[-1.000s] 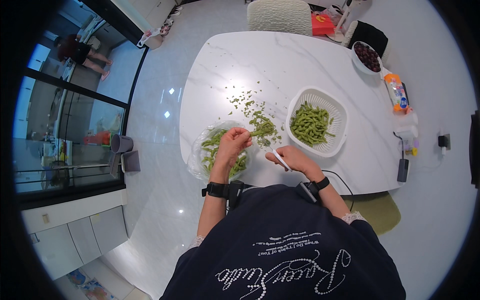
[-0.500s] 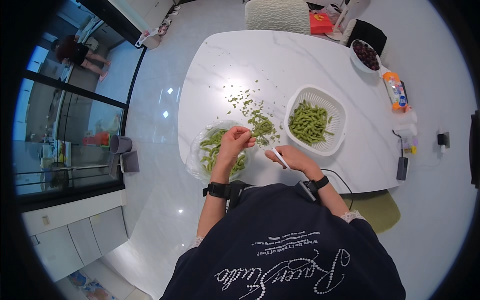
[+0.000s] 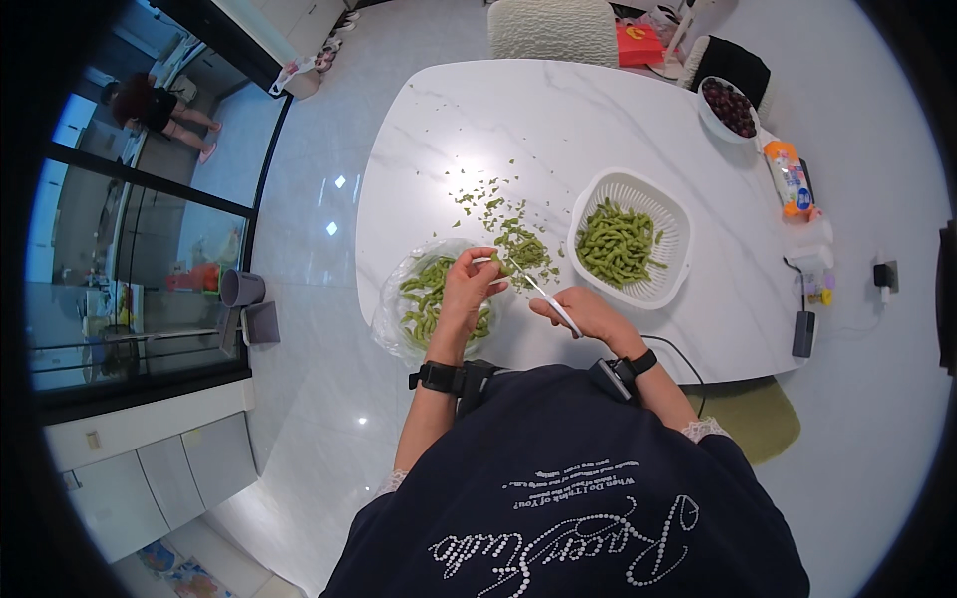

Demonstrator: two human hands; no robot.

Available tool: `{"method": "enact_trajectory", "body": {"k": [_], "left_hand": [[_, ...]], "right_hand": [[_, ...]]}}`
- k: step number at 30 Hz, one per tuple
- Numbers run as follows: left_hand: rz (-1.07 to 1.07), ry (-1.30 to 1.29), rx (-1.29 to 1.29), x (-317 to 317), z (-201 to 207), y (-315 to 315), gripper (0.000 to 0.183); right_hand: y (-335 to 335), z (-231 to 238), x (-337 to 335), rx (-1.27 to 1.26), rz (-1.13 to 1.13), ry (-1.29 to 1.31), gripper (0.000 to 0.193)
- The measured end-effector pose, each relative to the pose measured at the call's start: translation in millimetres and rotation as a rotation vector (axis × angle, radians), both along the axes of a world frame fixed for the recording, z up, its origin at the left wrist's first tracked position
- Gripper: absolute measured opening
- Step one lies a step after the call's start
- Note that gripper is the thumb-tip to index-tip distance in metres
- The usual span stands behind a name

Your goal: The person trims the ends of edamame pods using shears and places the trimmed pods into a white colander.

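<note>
My left hand (image 3: 467, 289) pinches a green edamame pod (image 3: 502, 267) by the bag. In my right hand (image 3: 590, 316) is a pair of white-handled scissors (image 3: 546, 295), their blades reaching to the pod's end. Under my left hand lies a clear plastic bag (image 3: 387, 324) spread round more pods (image 3: 424, 299). Cut green tips (image 3: 520, 247) are heaped and scattered on the table beyond my hands. To the right stands a white slotted basket (image 3: 678, 239) with many pods (image 3: 620, 244) in it.
A white marbled table (image 3: 478, 110) fills the middle. At its far right are a bowl of dark fruit (image 3: 728, 108) and an orange-and-white packet (image 3: 790, 179). A black cable (image 3: 688, 367) runs by my right wrist. Behind glass at the left, a person (image 3: 150, 105) stands.
The scissors have swung toward my left hand, and their blades now meet the pod at its fingertips. My left fingers have turned slightly, bringing the pod into sight.
</note>
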State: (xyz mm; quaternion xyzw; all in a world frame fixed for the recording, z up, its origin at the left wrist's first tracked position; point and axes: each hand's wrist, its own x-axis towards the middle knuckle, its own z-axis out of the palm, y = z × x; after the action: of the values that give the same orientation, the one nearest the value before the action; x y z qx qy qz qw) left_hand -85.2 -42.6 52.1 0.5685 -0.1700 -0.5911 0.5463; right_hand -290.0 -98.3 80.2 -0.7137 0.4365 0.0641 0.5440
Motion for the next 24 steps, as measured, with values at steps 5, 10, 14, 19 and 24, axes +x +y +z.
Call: {"method": "enact_trajectory", "body": {"k": [5,10,14,19,24], "left_hand": [[-0.045,0.024,-0.006,-1.3,10.5,-0.7,0.027],[-0.105,0.044,0.028,-4.2,7.4,-2.1,0.024],[-0.139,0.035,0.027,-6.0,3.7,-1.9,0.018],[-0.14,-0.002,0.021,-4.6,1.0,-1.2,0.016],[-0.125,-0.02,0.044,-2.4,-1.8,0.3,0.013]], "right_hand": [[-1.4,1.7,1.3,0.0,0.01,0.041,0.071],[-0.6,0.2,2.6,-0.109,0.04,0.026,0.071],[-1.1,0.9,2.4,-0.116,0.065,0.039,0.073],[-1.1,-5.3,0.1,-0.105,0.071,0.009,0.073],[-0.2,-3.1,-1.0,-0.075,0.028,-0.011,0.075]]}}
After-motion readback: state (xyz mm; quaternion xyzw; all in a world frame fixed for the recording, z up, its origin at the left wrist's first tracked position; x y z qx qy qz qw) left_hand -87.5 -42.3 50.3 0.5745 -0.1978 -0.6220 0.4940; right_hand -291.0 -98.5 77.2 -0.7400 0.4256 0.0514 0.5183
